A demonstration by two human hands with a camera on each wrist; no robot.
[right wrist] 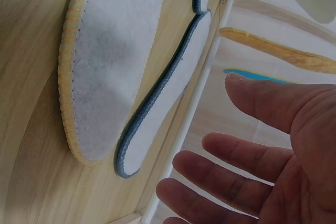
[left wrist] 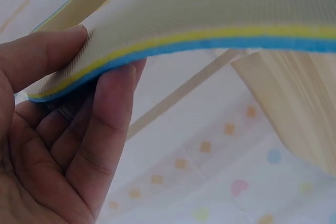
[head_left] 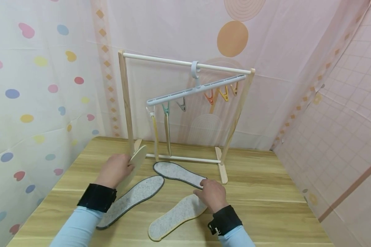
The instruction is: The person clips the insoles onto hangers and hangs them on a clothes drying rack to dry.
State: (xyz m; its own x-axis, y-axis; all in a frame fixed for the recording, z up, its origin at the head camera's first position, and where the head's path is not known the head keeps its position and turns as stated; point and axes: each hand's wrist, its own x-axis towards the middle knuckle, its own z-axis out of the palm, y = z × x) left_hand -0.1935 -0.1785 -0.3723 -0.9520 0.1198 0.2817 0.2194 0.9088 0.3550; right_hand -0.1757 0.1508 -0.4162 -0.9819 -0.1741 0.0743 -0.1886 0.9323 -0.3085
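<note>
From the head view the left hand (head_left: 115,170) covers the lower part of the insole (head_left: 136,163) it holds, and the left wrist view cuts that insole off at the top and right edges – only a curved strip shows. The right hand (head_left: 212,195) hides the near end of the yellow-edged insole (head_left: 176,216). The small clips (head_left: 224,92) on the hanger (head_left: 195,90) are too small to read – open or closed, can't tell
</note>
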